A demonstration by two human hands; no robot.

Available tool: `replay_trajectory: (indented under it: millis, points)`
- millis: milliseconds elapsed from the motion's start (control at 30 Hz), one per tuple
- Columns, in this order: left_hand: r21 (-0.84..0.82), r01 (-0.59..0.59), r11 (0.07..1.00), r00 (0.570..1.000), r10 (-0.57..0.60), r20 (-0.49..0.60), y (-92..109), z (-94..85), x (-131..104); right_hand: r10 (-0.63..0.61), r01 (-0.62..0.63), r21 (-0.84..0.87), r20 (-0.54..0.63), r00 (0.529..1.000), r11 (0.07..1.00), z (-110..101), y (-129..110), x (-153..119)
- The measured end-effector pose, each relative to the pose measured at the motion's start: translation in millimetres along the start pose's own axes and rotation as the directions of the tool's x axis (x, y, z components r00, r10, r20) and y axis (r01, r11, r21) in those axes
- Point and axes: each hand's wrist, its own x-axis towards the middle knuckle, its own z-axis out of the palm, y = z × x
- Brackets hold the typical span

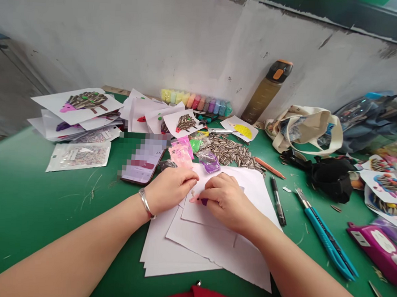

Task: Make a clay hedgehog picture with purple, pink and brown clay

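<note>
A small white sheet lies on a stack of larger papers. On it, a pink clay shape with a dark dot shows between my hands. My right hand rests over the sheet with its fingers bent, their tips on a bit of purple clay. Beside the sheet's left edge, my left hand is closed, thumb and fingers pressed together; anything inside is hidden. Just beyond the hands are a packet of purple clay, a pink packet and a heap of sunflower seeds.
A phone lies left of the papers, near finished seed hedgehog pictures. To the right are a pen, a blue cutter and an orange pencil. A bottle and a cloth bag stand by the wall.
</note>
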Motion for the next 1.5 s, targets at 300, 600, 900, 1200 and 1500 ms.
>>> replay_trajectory:
  millis: [300, 600, 900, 1200, 1500]
  points:
    - [-0.005, 0.005, 1.000, 1.000, -0.005, -0.003, -0.8, 0.2, -0.3, -0.015, 0.015, 0.009, 0.015, 1.000, 1.000, -5.2, 0.3, 0.0]
    - [0.011, -0.002, 1.000, 1.000, 0.002, -0.018, -1.0, 0.7, 0.3, 0.003, -0.003, 0.011, 0.008, 1.000, 1.000, -1.5, 4.9, 2.8]
    - [0.007, -0.006, 1.000, 1.000, 0.006, -0.018, -2.1, 1.0, 0.7, -0.025, 0.024, 0.027, 0.032, 0.999, 0.999, -2.1, 4.6, 1.0]
    - [0.008, -0.006, 1.000, 1.000, 0.006, -0.023, -2.5, 1.8, 0.6, -0.025, 0.025, 0.020, -0.001, 1.000, 0.999, 2.8, 5.6, 1.8]
    - [0.010, -0.002, 1.000, 1.000, 0.002, -0.012, 0.9, 0.4, 0.9, -0.072, 0.072, 0.012, 0.011, 0.997, 0.997, -2.5, 2.3, -1.8]
